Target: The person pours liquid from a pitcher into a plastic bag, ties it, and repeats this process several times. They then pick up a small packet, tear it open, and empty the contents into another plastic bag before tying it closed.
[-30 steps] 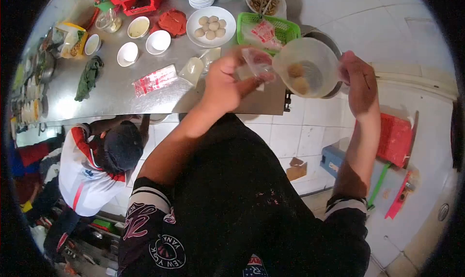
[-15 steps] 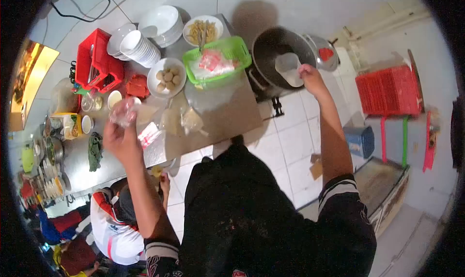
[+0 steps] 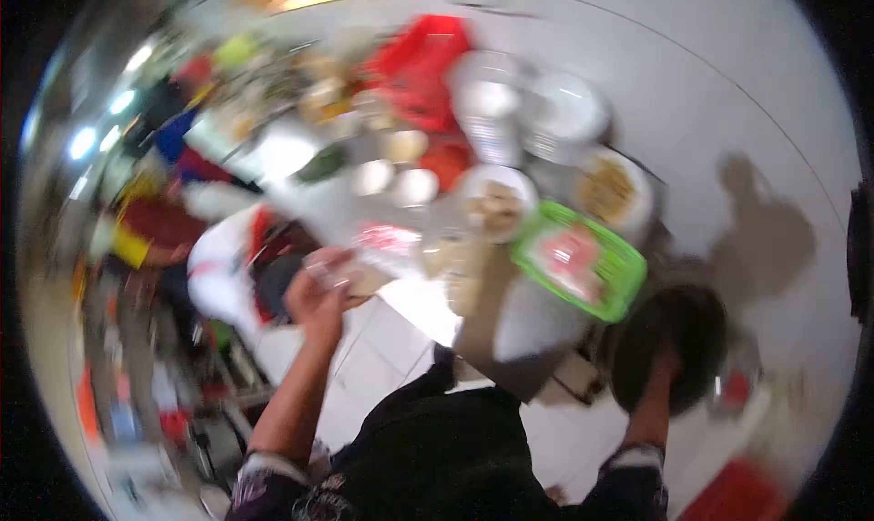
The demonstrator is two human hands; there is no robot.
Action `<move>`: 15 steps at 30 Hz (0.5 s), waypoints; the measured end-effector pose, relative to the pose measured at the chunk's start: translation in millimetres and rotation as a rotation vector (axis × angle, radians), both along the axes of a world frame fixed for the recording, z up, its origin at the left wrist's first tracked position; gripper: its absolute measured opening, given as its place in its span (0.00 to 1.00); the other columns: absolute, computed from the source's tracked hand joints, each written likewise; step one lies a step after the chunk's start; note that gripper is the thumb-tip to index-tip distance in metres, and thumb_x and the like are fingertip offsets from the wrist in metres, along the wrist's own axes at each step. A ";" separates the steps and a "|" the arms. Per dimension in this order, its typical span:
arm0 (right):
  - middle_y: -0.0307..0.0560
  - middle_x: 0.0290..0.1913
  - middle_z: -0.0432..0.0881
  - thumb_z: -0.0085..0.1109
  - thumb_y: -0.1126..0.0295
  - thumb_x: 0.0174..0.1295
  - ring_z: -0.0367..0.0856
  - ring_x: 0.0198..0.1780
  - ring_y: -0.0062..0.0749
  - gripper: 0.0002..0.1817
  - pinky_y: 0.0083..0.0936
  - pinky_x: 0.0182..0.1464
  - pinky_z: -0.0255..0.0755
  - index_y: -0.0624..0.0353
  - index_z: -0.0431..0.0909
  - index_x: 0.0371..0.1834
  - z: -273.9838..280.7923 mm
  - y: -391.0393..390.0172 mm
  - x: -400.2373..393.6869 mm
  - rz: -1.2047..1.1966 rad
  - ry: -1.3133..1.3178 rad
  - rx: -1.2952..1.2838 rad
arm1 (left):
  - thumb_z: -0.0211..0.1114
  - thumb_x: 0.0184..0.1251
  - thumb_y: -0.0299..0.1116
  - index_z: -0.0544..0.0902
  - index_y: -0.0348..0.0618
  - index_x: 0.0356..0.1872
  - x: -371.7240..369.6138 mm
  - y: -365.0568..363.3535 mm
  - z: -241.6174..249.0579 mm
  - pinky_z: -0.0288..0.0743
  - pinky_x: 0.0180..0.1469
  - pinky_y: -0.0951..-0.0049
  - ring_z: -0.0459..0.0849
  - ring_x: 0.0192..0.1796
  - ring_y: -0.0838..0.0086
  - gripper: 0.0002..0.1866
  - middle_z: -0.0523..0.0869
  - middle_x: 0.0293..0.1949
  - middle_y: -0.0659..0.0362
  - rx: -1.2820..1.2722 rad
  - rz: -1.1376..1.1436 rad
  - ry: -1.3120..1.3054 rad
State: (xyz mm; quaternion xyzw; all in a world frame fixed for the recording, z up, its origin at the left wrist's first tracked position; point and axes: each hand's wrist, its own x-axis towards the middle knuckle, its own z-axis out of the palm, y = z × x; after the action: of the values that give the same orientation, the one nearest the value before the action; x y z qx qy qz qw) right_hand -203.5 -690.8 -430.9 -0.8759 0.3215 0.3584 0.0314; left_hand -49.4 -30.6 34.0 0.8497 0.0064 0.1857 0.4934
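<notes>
The view is blurred by motion. My left hand (image 3: 320, 284), its fingers bent together, holds a clear plastic bag (image 3: 330, 268) near the table's front edge. On the right, my right hand (image 3: 666, 366) reaches down into the large dark pot (image 3: 696, 325); its fingers and whatever they hold are hidden in the blur. Beside the pot, the green basket (image 3: 628, 289) carries a red and white plastic package (image 3: 569, 255). Close to the basket are a white bowl of round balls (image 3: 499, 204) and a plate of yellowish food (image 3: 607, 189).
A red crate (image 3: 423, 66), stacked white bowls (image 3: 487, 111) and plates (image 3: 569, 107) stand along the back. A person in a white and red shirt (image 3: 223, 261) is at the left, with another person (image 3: 150, 220) behind. A red crate (image 3: 737, 494) shows at lower right.
The camera has turned toward the left, so the whole scene has shifted and rotated. My right hand, earlier holding a clear scoop over the pot, is now lower inside it. My left hand keeps the bag.
</notes>
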 end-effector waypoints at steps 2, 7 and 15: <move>0.51 0.75 0.66 0.47 0.51 0.75 0.69 0.71 0.54 0.29 0.54 0.70 0.63 0.50 0.65 0.76 -66.5 -9.8 -11.9 0.289 -0.037 -0.162 | 0.71 0.58 0.16 0.84 0.32 0.50 -2.7 -5.2 3.2 0.76 0.61 0.66 0.83 0.56 0.65 0.17 0.85 0.52 0.52 -0.064 -0.076 -0.044; 0.54 0.72 0.69 0.51 0.53 0.74 0.69 0.70 0.54 0.29 0.51 0.72 0.61 0.53 0.67 0.74 -20.2 15.7 37.8 0.336 0.110 -0.147 | 0.71 0.60 0.16 0.82 0.33 0.53 -9.0 3.5 6.4 0.76 0.61 0.67 0.83 0.57 0.67 0.19 0.84 0.53 0.53 -0.027 -0.066 -0.065; 0.55 0.67 0.74 0.52 0.54 0.73 0.72 0.67 0.49 0.28 0.45 0.70 0.63 0.59 0.70 0.69 28.5 7.8 -24.3 -0.219 -0.570 0.376 | 0.75 0.58 0.22 0.86 0.38 0.51 -10.1 7.0 8.5 0.75 0.63 0.67 0.82 0.58 0.68 0.18 0.86 0.53 0.55 -0.041 -0.120 -0.142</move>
State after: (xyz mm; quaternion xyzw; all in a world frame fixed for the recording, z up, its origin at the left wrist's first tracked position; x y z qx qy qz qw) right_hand -227.8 -683.0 -402.4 -0.8800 0.3202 0.1470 0.3185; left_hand -59.5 -23.6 42.4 0.8229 -0.0756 0.2156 0.5202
